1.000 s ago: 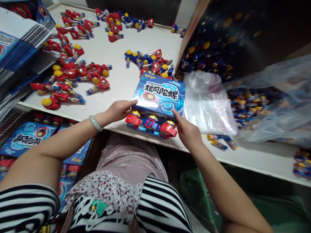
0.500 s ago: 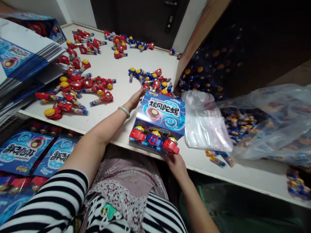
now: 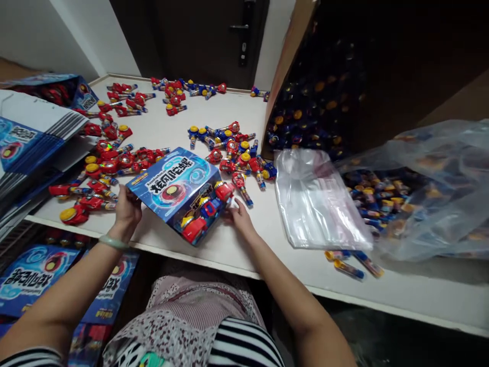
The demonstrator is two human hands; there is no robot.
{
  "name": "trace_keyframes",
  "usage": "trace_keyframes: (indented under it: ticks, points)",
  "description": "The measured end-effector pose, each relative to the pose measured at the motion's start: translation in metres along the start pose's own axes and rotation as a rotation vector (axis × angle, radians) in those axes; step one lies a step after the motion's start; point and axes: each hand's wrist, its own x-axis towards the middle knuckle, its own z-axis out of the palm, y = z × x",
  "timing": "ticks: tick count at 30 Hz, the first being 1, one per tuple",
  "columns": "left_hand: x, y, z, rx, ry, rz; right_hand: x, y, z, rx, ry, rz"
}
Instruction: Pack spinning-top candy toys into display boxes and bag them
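The white table (image 3: 305, 270) runs out of view at right, as does a carton (image 3: 287, 66), murky inside. The blue box (image 3: 173, 186), near the middle, is gripped at its left by the partly hidden left hand (image 3: 128, 209); whether the right hand (image 3: 239, 216), at its right end, grips cannot be told.

The blue box (image 3: 179, 186) in the middle is bearing 炫风陀螺 in big black characters across its top; a small Latin line beside them is seeming to begin "Xuan"; yellow characters at its left corner are proving too small to read; lettering on its front is partly hiding behind toys (image 3: 210, 208); the lower box (image 3: 36, 272) at near left is repeating 炫风陀螺; the stacked cartons (image 3: 21, 140) at left are carrying a small, unclear title.
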Motion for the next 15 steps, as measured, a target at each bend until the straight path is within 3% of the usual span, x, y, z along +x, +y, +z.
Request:
trace_keyframes:
  ticks: [3, 4, 5, 8, 10, 12, 14, 15]
  points:
    - [-0.06, 0.001, 0.001, -0.102, 0.291, -0.1, 0.036, -0.018, 0.009, 0.067, -0.023, -0.009]
    - [-0.082, 0.002, 0.006, -0.131, 0.328, -0.126, 0.044, -0.024, 0.005, 0.084, -0.024, -0.012]
    - [-0.103, 0.003, 0.011, -0.158, 0.31, -0.147, 0.049, -0.029, -0.003, 0.095, -0.016, -0.018]
    - [-0.146, 0.005, 0.024, -0.245, 0.069, -0.139, 0.045, -0.036, -0.04, 0.099, 0.074, -0.064]
    - [-0.141, 0.002, 0.027, -0.273, 0.075, -0.088, 0.026, -0.032, -0.063, 0.08, 0.186, -0.144]
    - [-0.107, -0.003, 0.027, -0.325, 0.28, -0.069, -0.003, -0.019, -0.07, 0.067, 0.298, -0.224]
    - [-0.059, -0.01, 0.03, -0.481, 0.389, -0.134, -0.034, 0.0, -0.058, 0.099, 0.347, -0.204]
    - [-0.035, -0.012, 0.033, -0.591, 0.361, -0.197, -0.047, 0.011, -0.046, 0.139, 0.334, -0.146]
